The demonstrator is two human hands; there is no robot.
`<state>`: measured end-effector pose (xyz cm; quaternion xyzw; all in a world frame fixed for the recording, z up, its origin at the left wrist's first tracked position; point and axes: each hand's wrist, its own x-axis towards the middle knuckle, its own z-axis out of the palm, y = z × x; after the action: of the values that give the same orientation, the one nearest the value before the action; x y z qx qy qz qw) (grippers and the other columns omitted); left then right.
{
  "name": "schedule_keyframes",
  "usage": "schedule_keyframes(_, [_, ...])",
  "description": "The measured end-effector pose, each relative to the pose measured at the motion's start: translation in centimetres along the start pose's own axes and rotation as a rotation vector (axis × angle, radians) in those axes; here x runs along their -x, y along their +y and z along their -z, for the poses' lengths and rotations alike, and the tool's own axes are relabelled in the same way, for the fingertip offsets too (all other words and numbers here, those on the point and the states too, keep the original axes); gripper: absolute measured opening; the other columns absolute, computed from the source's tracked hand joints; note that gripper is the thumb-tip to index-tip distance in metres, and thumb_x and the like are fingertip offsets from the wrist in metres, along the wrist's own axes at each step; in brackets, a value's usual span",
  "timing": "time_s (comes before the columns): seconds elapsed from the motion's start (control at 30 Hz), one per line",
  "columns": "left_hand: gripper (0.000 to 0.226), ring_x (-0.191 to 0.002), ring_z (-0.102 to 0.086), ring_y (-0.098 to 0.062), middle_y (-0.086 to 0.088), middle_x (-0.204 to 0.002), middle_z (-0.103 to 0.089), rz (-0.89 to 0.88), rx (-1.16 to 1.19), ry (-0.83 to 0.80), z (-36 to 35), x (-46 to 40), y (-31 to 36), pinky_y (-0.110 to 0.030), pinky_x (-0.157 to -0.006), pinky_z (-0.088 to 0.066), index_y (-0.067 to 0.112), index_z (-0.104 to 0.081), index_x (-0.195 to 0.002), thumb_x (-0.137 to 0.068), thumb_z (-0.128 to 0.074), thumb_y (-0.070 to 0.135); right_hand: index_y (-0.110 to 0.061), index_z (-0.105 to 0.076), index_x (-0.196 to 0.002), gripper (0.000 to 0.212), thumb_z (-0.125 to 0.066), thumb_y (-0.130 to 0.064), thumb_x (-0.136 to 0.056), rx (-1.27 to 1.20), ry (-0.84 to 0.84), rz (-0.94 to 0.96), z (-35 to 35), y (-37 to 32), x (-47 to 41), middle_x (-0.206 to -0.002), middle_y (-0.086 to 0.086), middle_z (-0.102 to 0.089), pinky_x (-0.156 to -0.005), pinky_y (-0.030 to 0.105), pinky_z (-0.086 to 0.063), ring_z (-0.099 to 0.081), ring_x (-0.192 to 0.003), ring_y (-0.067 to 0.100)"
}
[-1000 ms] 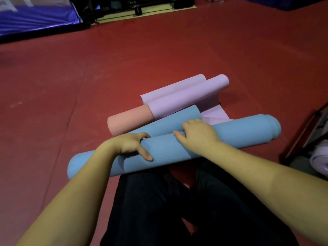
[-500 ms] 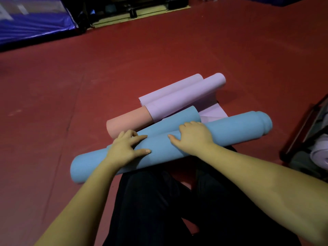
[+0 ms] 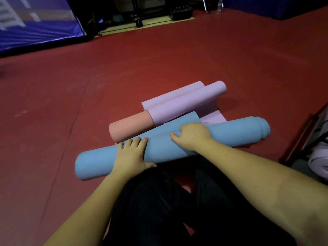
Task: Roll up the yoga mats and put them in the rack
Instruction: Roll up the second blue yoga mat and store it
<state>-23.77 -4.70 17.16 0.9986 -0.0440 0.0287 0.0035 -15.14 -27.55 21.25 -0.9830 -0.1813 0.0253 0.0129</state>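
A blue yoga mat (image 3: pixel 230 134) lies as a long roll across my knees on the red floor, its loose end (image 3: pixel 179 124) sticking out behind it. My left hand (image 3: pixel 131 155) presses on the left part of the roll, fingers laid straight over the top and thumb on the near side. My right hand (image 3: pixel 193 134) grips the middle of the roll, fingers curled over its far side and thumb pointing left. Behind it lie a salmon-pink roll (image 3: pixel 131 126) and a lilac mat (image 3: pixel 186 102), partly rolled with a flat flap on the floor.
A dark metal rack frame (image 3: pixel 301 139) stands at the right edge with a pale rolled mat (image 3: pixel 319 157) in it. A blue padded barrier (image 3: pixel 35 32) and dark equipment (image 3: pixel 138 20) line the far wall. Open red floor stretches left and ahead.
My left hand has let go of its thumb-under grip and now lies flat on top of the blue roll. The roll has turned a little away from me; my right hand stayed on it.
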Motion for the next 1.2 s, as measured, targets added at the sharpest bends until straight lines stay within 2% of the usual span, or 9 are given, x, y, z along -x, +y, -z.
schedule_keyframes(0.23, [0.095, -0.117, -0.049, -0.020, 0.011, -0.132, -0.055, -0.021, 0.130, -0.126, 4.6, 0.2, 0.8, -0.039, -0.096, -0.037, 0.035, -0.042, -0.137, -0.058, -0.069, 0.080, -0.013, -0.067, -0.112, 0.072, -0.025, -0.068, -0.093, -0.013, -0.176, 0.007, 2.6, 1.3, 0.3, -0.120, 0.013, -0.065, -0.076, 0.035, -0.037, -0.059, -0.109, 0.031])
schedule_keyframes(0.37, [0.089, -0.102, -0.055, -0.016, 0.011, -0.114, -0.061, -0.013, 0.260, -0.314, 6.2, -0.2, 0.4, -0.037, -0.088, -0.047, 0.041, -0.049, -0.123, -0.048, -0.063, 0.086, -0.015, -0.057, -0.135, 0.067, -0.026, -0.061, -0.098, -0.028, -0.385, 0.034, 3.9, 1.2, 0.4, -0.140, 0.013, -0.054, -0.097, 0.037, -0.036, -0.050, -0.126, 0.030])
schedule_keyframes(0.5, [0.069, -0.095, -0.054, -0.010, 0.024, -0.094, -0.053, 0.032, 0.408, -0.456, 6.2, -1.0, 0.6, -0.031, -0.086, -0.045, 0.038, -0.053, -0.121, -0.062, -0.083, 0.061, -0.014, -0.058, -0.134, 0.061, -0.032, -0.057, -0.100, -0.137, -0.497, 0.026, 4.0, 0.8, 0.0, -0.140, 0.014, -0.054, -0.108, 0.038, -0.036, -0.049, -0.128, 0.031])
schedule_keyframes(0.6, [0.063, -0.099, -0.056, -0.007, 0.026, -0.101, -0.055, 0.072, 0.533, -0.558, 5.7, -2.1, -0.3, -0.027, -0.091, -0.044, 0.038, -0.056, -0.119, -0.065, -0.085, 0.054, -0.015, -0.066, -0.112, 0.047, -0.036, -0.050, -0.101, -0.139, -0.270, 0.096, 3.3, 0.5, -0.1, -0.124, 0.012, -0.062, -0.088, 0.036, -0.043, -0.055, -0.114, 0.031])
schedule_keyframes(0.67, [0.070, -0.110, -0.053, -0.011, 0.017, -0.111, -0.054, 0.058, 0.563, -0.604, 5.2, -3.1, -1.2, -0.031, -0.099, -0.042, 0.040, -0.059, -0.115, -0.054, -0.080, 0.068, -0.015, -0.065, -0.095, 0.039, -0.038, -0.043, -0.100, -0.107, -0.026, 0.101, 2.4, 0.4, -0.1, -0.114, 0.009, -0.063, -0.073, 0.034, -0.037, -0.056, -0.107, 0.030])
schedule_keyframes(0.8, [0.076, -0.111, -0.043, -0.015, 0.004, -0.112, -0.046, 0.066, 0.593, -0.660, 4.3, -4.9, -2.4, -0.036, -0.103, -0.036, 0.047, -0.065, -0.108, -0.039, -0.071, 0.078, -0.009, -0.067, -0.085, 0.044, -0.039, -0.042, -0.094, -0.074, 0.172, 0.069, 0.0, -0.7, 0.5, -0.090, 0.009, -0.065, -0.063, 0.035, -0.038, -0.059, -0.090, 0.033])
schedule_keyframes(0.9, [0.083, -0.104, -0.055, -0.010, 0.007, -0.111, -0.056, 0.103, 0.691, -0.625, 4.0, -5.7, -2.7, -0.038, -0.101, -0.042, 0.041, -0.071, -0.104, -0.033, -0.074, 0.083, -0.007, -0.064, -0.072, 0.052, -0.039, -0.051, -0.081, -0.067, 0.261, 0.048, -2.0, -0.8, 2.3, -0.072, 0.013, -0.061, -0.064, 0.039, -0.049, -0.059, -0.071, 0.033])
schedule_keyframes(1.07, [0.069, -0.101, -0.064, -0.018, 0.011, -0.107, -0.068, 0.123, 0.749, -0.527, 2.9, -6.4, -2.9, -0.047, -0.097, -0.048, 0.040, -0.069, -0.099, -0.040, -0.079, 0.075, -0.009, -0.065, -0.081, 0.058, -0.036, -0.059, -0.083, -0.037, 0.202, 0.011, -3.0, -0.4, 2.9, -0.078, 0.012, -0.062, -0.082, 0.043, -0.045, -0.059, -0.078, 0.032])
schedule_keyframes(1.2, [0.064, -0.103, -0.051, -0.018, 0.013, -0.101, -0.057, 0.085, 0.555, -0.183, 1.5, -4.7, -2.4, -0.037, -0.094, -0.043, 0.036, -0.072, -0.104, -0.062, -0.055, 0.082, -0.008, -0.068, -0.092, 0.077, -0.016, -0.063, -0.080, -0.069, 0.108, -0.001, -1.7, -0.5, 1.4, -0.091, 0.015, -0.066, -0.086, 0.042, -0.042, -0.061, -0.088, 0.034])
